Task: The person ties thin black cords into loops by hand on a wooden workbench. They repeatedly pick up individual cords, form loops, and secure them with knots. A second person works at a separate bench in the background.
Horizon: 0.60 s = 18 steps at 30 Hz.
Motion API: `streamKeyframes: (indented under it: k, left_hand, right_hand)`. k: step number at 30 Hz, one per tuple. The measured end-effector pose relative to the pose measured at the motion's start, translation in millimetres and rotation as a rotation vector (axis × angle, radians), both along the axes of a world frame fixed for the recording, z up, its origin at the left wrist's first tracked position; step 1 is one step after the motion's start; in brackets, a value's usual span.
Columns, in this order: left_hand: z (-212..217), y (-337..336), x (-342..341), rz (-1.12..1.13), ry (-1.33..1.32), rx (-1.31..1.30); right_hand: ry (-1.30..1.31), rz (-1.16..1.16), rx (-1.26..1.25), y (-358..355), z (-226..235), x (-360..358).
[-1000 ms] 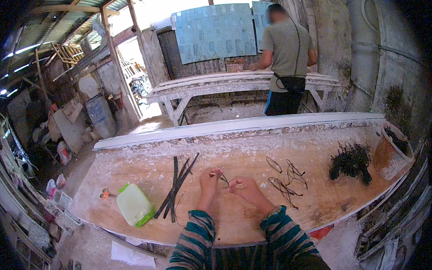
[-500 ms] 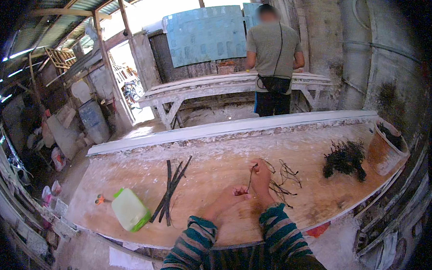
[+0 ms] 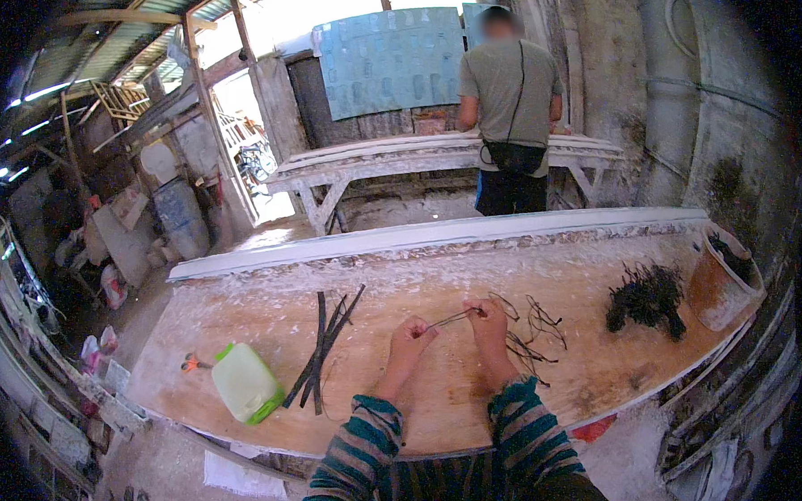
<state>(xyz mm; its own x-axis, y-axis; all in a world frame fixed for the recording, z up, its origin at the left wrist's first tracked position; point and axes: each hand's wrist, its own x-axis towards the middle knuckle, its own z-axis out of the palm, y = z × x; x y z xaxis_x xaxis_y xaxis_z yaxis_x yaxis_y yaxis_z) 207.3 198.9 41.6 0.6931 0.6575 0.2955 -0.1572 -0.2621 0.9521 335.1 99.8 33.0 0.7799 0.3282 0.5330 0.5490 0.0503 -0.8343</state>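
My left hand and my right hand are both raised just over a wooden workbench. Between them runs a thin dark wire, one end pinched in each hand. Just right of my right hand lie several bent dark wire loops on the bench. A bundle of dark straight sticks lies to the left of my left hand. My forearms wear striped teal sleeves.
A green and white plastic container lies at the bench's left, with small orange-handled pliers beside it. A dark tangled wire heap and an orange bucket sit far right. A person stands at a further bench, back turned.
My right hand has come back from the wire loops with a wire. My left hand has risen to take its other end, so both hands now hold it.
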Motion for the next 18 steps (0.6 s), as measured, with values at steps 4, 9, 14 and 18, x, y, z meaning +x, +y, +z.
streamKeyframes:
  k: [4,9,14,18]
  left_hand:
    - [-8,28,0,0.274,-0.063,-0.03]
    - [-14,56,-3,0.386,-0.252,-0.173]
    - [-15,55,-8,0.423,-0.2,-0.139]
    - [-9,49,-7,0.405,-0.204,-0.111]
  right_hand:
    - [-0.078,0.148,-0.157,3,-6,-7]
    - [-0.149,0.689,-0.165,4,-1,-39]
    - [0.378,1.04,-0.088,-4,19,-72]
    - [-0.059,0.919,-0.195,0,7,-56]
